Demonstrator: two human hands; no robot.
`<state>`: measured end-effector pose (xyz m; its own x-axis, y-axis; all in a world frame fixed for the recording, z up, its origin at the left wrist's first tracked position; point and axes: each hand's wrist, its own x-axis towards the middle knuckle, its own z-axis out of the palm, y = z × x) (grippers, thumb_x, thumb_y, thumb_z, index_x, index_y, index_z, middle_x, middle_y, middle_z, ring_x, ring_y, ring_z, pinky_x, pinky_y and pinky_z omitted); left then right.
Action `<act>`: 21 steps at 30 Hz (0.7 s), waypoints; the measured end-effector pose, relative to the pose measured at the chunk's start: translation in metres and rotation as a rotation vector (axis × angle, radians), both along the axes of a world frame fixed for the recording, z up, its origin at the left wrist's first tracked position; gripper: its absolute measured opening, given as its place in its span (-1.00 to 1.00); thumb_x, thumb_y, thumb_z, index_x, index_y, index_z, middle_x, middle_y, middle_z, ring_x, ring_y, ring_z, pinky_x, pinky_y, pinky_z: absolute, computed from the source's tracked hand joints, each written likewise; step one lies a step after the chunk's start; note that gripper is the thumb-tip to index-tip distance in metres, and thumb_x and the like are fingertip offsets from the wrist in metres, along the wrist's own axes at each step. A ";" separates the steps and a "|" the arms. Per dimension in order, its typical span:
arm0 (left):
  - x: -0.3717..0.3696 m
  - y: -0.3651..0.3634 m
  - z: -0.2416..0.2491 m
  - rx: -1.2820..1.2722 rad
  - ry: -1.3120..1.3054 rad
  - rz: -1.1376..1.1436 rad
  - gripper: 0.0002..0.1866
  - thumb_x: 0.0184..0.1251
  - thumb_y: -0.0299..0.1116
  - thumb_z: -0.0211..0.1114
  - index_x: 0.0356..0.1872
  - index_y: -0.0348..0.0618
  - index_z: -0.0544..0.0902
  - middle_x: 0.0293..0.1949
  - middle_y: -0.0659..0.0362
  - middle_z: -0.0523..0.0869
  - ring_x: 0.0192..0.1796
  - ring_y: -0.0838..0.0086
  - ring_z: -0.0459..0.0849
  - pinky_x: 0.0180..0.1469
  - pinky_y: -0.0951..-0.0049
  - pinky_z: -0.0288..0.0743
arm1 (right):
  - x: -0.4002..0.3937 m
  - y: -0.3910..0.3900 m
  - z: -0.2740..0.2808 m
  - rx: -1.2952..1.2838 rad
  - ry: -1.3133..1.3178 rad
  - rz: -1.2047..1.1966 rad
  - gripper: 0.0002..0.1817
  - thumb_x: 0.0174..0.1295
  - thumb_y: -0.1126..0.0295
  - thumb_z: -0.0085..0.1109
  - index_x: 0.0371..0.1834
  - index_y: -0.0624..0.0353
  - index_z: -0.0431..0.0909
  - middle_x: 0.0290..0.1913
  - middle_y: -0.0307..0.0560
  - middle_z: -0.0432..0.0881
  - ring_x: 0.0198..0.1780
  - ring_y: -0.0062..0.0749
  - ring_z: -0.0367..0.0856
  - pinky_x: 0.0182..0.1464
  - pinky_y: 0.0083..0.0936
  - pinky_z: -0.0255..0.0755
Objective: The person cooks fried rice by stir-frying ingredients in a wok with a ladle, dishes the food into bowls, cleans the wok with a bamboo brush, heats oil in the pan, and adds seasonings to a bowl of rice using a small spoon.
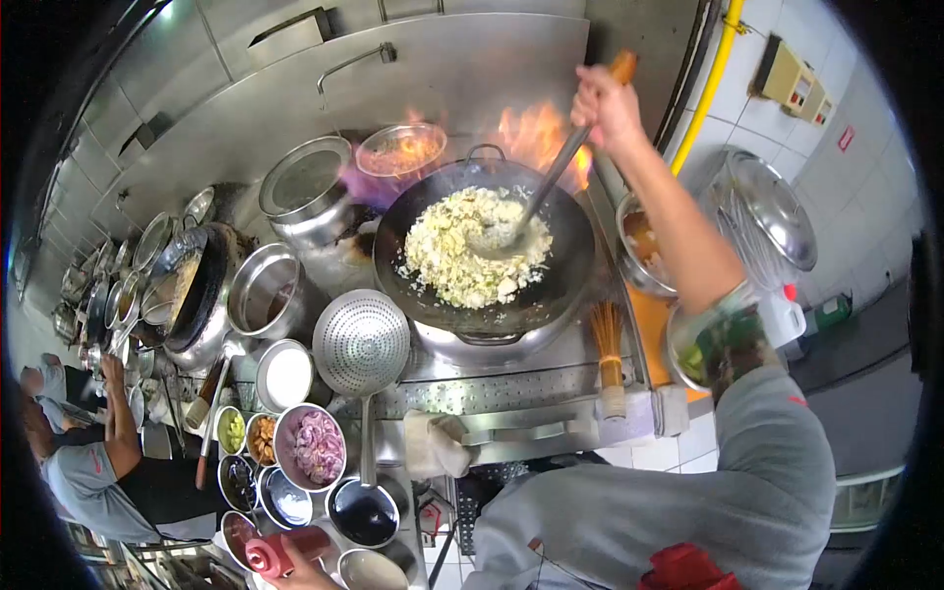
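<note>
My right hand [605, 106] is closed around the wooden-ended handle of a long ladle [551, 182]. The ladle's bowl rests in pale yellow, crumbly food [462, 246] in a large black wok [560, 285] on the stove. Flames rise behind the wok's far rim. At the bottom, my left hand [300, 572] holds a red squeeze bottle [280, 551] lying tilted over small bowls. Near it are a bowl of chopped red onion [313, 447] and a bowl of dark liquid [364, 511].
A perforated skimmer [361, 342] lies left of the wok, beside pots and a folded cloth [435, 444]. A bamboo brush [609, 364] stands at the right. Further right are bowls and a metal lid [767, 206]. At far left, a co-worker [98, 482] stands by another wok.
</note>
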<state>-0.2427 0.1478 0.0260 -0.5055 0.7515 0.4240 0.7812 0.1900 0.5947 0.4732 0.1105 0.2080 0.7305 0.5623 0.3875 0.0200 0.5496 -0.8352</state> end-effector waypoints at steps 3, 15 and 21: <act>-0.015 -0.005 0.024 0.205 -0.012 -0.224 -0.14 0.13 0.01 0.52 0.33 -0.36 0.41 0.18 -0.16 0.62 0.09 0.13 0.68 0.16 0.20 0.55 | -0.010 -0.038 0.039 0.040 -0.053 0.109 -0.58 0.37 0.31 0.18 -0.63 -0.10 0.22 -0.76 -0.50 0.11 -0.79 -0.71 0.02 -0.68 -0.59 -0.03; 0.217 0.028 0.113 -0.144 -0.333 -1.209 -0.20 -0.13 -0.36 0.58 0.25 -0.28 0.47 0.02 0.02 0.66 0.03 0.28 0.67 0.16 0.30 0.51 | -0.115 0.044 -0.016 0.124 -0.179 0.101 -0.64 0.30 0.31 0.25 -0.58 0.03 0.29 -0.73 -0.35 0.26 -0.76 -0.62 0.21 -0.67 -0.54 0.14; 0.309 0.040 0.130 -0.341 0.213 -1.366 -0.25 -0.13 -0.12 0.57 0.17 -0.18 0.55 -0.09 -0.07 0.73 -0.03 0.05 0.72 0.08 0.18 0.56 | -0.074 0.004 0.028 -0.119 -0.284 0.051 -0.61 0.32 0.33 0.25 -0.62 0.04 0.30 -0.74 -0.42 0.26 -0.76 -0.67 0.18 -0.68 -0.60 0.07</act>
